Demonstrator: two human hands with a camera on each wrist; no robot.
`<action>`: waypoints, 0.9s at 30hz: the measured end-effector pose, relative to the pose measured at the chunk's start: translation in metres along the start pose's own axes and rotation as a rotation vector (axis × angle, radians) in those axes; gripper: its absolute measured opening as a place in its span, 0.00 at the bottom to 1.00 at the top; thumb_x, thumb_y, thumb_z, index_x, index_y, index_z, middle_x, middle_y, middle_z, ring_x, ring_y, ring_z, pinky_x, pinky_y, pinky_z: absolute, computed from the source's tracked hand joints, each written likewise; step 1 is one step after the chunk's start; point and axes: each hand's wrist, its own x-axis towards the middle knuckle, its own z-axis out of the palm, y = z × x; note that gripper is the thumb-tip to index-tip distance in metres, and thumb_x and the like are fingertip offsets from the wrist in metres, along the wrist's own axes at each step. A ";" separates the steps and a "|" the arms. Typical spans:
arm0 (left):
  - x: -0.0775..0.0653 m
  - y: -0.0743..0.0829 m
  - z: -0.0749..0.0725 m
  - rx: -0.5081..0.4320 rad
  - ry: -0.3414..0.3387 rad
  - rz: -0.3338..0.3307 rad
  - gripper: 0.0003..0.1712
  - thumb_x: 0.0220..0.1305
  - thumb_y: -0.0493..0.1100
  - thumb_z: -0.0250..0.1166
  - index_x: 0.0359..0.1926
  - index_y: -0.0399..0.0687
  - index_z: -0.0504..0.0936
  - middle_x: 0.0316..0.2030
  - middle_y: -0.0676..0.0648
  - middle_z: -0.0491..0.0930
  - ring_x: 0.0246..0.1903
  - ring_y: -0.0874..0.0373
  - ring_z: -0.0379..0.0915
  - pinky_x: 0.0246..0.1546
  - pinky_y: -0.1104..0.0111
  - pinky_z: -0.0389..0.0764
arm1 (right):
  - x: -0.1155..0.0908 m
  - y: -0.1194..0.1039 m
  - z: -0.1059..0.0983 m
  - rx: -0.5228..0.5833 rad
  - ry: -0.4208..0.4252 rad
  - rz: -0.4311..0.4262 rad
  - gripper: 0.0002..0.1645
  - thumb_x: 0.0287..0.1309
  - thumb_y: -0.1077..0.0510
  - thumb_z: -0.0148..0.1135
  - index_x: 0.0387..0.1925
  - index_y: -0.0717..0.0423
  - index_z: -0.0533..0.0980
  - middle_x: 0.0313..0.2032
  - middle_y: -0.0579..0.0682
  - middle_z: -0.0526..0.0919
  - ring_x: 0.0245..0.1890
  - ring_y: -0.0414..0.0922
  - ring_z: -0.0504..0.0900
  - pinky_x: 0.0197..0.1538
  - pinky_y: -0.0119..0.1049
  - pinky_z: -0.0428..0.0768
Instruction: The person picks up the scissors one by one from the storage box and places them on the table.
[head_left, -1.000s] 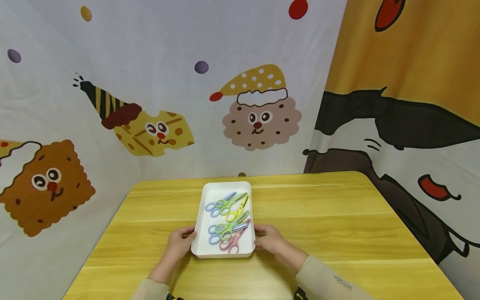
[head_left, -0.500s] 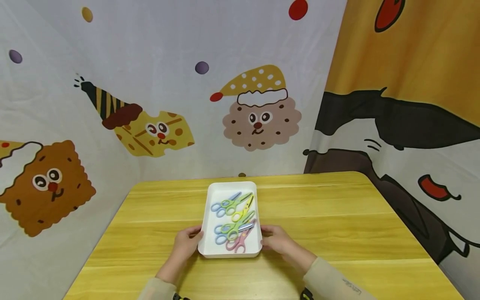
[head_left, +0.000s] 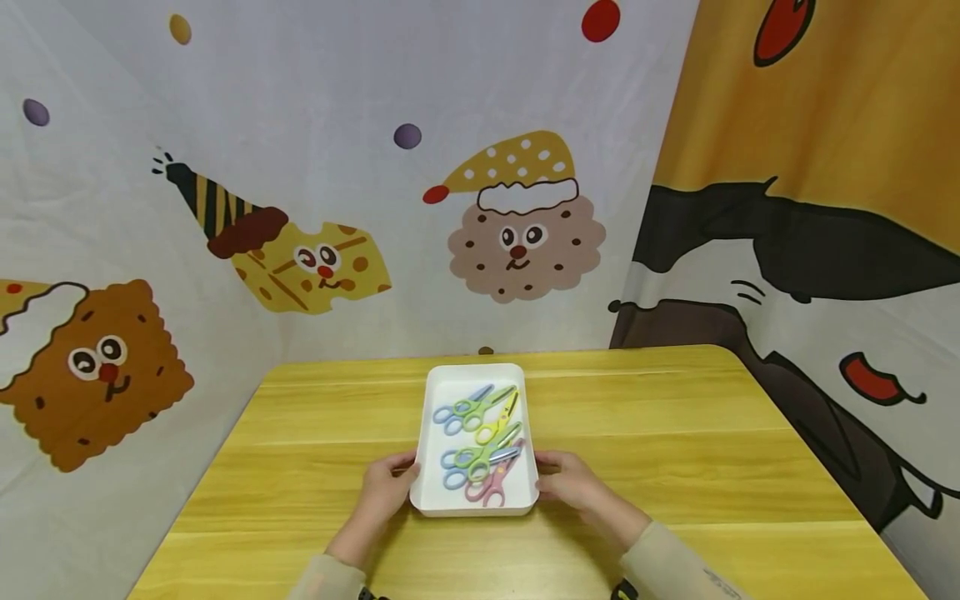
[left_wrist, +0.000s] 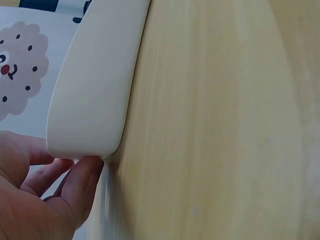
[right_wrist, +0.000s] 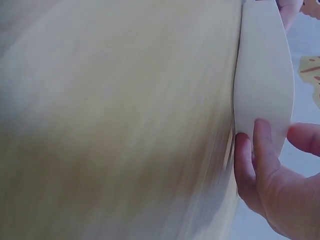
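A white rectangular tray (head_left: 467, 376) sits on the table in the head view. My left hand (head_left: 385, 493) grips its near left side, and my right hand (head_left: 573, 482) holds the right side opposite. Inside lie several pairs of children's craft scissors: blue scissors (head_left: 481, 391) and green scissors (head_left: 491, 401) at the far end, yellow scissors (head_left: 507, 411) in the middle, pink scissors (head_left: 499, 471) nearest me. In the left wrist view, thumb and fingers meet the tray's edge (left_wrist: 95, 80). The right wrist view shows fingers spread on the tray's outer wall (right_wrist: 262, 65), thumb at the rim.
The yellow wood-grain table (head_left: 660, 467) extends on both sides of the tray. Behind it hangs a white cloth (head_left: 330, 100) printed with cartoon cheese and biscuits, with an orange and black print at the right.
The tray has slid to the right across the table, with both hands keeping hold of its sides. The scissors inside have travelled with it, in the same arrangement.
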 end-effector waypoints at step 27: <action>0.000 0.011 0.033 0.014 -0.045 0.044 0.16 0.59 0.34 0.62 0.49 0.30 0.80 0.41 0.37 0.82 0.37 0.53 0.78 0.36 0.67 0.82 | -0.006 0.009 -0.036 -0.007 0.000 0.011 0.34 0.49 0.73 0.53 0.60 0.82 0.60 0.59 0.77 0.64 0.46 0.54 0.79 0.47 0.46 0.81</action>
